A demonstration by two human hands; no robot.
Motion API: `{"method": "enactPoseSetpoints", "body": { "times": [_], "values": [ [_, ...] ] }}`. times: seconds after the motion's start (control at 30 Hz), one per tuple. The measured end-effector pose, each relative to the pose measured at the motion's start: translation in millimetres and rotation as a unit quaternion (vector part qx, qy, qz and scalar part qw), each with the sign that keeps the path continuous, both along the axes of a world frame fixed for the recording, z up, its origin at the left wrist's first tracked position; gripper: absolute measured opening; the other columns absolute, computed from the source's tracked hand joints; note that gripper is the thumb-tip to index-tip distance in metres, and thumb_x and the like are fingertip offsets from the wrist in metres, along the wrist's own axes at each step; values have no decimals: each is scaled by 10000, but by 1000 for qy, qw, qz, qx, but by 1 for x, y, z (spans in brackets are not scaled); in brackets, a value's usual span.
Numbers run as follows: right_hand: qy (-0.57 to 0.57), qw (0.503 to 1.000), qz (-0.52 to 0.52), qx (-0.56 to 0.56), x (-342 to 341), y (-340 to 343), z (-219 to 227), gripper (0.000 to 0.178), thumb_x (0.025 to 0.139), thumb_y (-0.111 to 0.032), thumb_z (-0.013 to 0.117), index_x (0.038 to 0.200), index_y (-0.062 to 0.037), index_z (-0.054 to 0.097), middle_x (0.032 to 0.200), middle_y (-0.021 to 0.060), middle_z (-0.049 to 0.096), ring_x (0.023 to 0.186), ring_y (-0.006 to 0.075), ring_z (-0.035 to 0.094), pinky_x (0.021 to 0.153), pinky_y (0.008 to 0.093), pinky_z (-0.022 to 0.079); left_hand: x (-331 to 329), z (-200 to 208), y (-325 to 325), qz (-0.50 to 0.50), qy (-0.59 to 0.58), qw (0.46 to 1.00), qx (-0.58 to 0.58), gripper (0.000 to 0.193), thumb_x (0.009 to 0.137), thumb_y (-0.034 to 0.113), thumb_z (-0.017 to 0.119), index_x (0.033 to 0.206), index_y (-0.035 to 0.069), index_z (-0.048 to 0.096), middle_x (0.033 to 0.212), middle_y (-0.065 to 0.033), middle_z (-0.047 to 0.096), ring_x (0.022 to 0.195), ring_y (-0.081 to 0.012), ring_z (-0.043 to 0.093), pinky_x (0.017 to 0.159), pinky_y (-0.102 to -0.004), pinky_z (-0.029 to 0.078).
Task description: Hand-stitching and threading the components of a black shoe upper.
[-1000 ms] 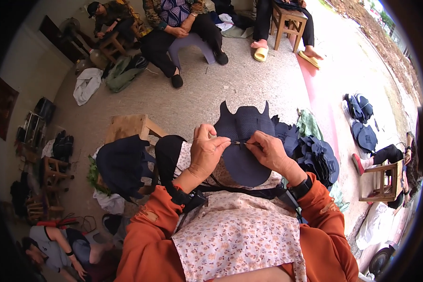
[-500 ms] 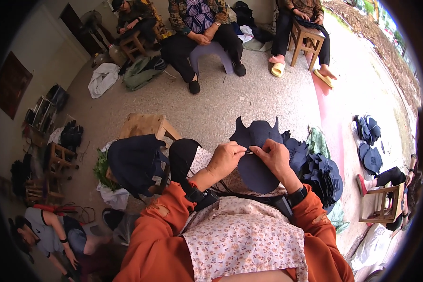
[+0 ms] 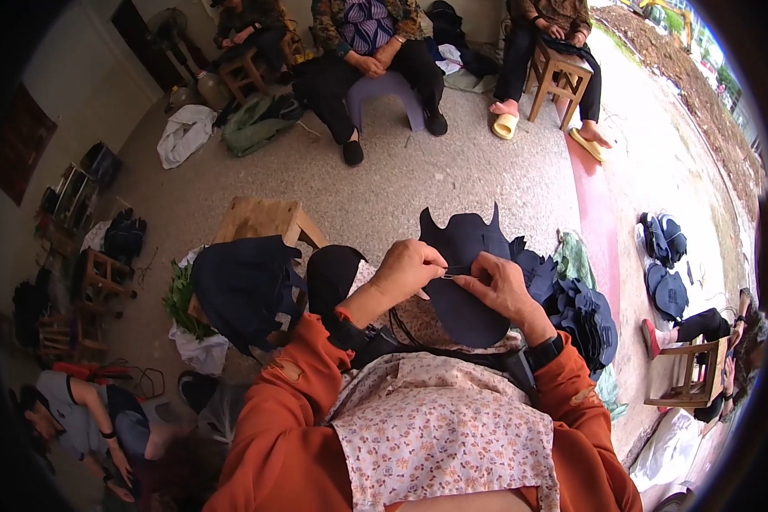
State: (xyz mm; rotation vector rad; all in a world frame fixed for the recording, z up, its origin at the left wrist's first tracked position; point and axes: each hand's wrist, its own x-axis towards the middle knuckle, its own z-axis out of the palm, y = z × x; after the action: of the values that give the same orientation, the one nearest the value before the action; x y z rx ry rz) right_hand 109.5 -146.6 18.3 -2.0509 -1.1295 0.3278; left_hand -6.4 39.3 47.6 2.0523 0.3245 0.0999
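Observation:
A navy cloth cap piece (image 3: 465, 311) with a rounded brim and pointed tabs at its far end lies over my lap. Above it, my left hand (image 3: 411, 269) and my right hand (image 3: 497, 288) face each other, fingertips pinched close together. Between the fingertips shows a small, thin, pale thing (image 3: 449, 276), too small to name. My right hand's fingers also rest at the cap piece's edge; whether they grip it I cannot tell. Beside my right hand are a stack of similar navy cap pieces (image 3: 584, 320). Left of my left hand, more navy cloth pieces (image 3: 243, 290) drape over a wooden stool (image 3: 260, 218).
Two navy bundles (image 3: 664, 239) lie on the ground at right, near a wooden stool (image 3: 691, 369). Several people sit ahead, one on a purple stool (image 3: 388, 90). Another person bends at lower left. A bag with green leaves (image 3: 192, 328) stands at left.
My left hand has shifted slightly, its fingertips a little farther above the cap piece. The pale thing between my hands shows more clearly, and the cap piece's tabs stand slightly higher.

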Motion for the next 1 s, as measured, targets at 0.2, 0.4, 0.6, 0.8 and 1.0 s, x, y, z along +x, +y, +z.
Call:
{"method": "enactPoseSetpoints", "body": {
  "times": [0.2, 0.4, 0.6, 0.8, 1.0],
  "values": [
    [5, 999, 29, 26, 10, -2, -8, 319, 834, -333, 720, 797, -46, 585, 684, 106, 595, 607, 283, 589, 558, 365, 450, 6, -27, 13, 22, 31, 968, -248, 169, 845, 90, 723, 967, -26, 713, 811, -60, 693, 682, -101, 639, 601, -216, 536],
    [17, 999, 35, 23, 13, -1, -5, 285, 868, -315, 677, 828, -40, 613, 749, 139, 645, 685, 330, 629, 584, 398, 458, 8, -31, 13, 18, 41, 955, -294, 165, 852, 91, 722, 960, -33, 706, 814, -79, 692, 713, -129, 667, 657, -246, 569],
    [4, 999, 32, 32, 16, -3, -11, 289, 867, -324, 671, 808, -46, 617, 716, 136, 633, 680, 334, 623, 592, 396, 461, 12, -38, 13, 22, 64, 939, -338, 165, 856, 80, 719, 976, -31, 699, 837, -87, 694, 711, -146, 674, 661, -255, 580],
    [6, 999, 33, 32, 15, -4, -11, 286, 862, -336, 674, 804, -61, 626, 700, 126, 628, 661, 330, 620, 584, 407, 456, 9, -43, 8, 9, 60, 944, -323, 166, 863, 83, 714, 985, -28, 696, 841, -91, 695, 724, -148, 680, 665, -258, 583],
    [45, 997, 43, 48, 20, -5, -16, 278, 848, -335, 701, 814, -67, 633, 683, 115, 622, 640, 306, 618, 578, 397, 458, 9, -39, 2, 8, 53, 950, -309, 142, 878, 81, 695, 985, -11, 689, 836, -82, 693, 711, -141, 676, 620, -248, 579]
  ]
}}
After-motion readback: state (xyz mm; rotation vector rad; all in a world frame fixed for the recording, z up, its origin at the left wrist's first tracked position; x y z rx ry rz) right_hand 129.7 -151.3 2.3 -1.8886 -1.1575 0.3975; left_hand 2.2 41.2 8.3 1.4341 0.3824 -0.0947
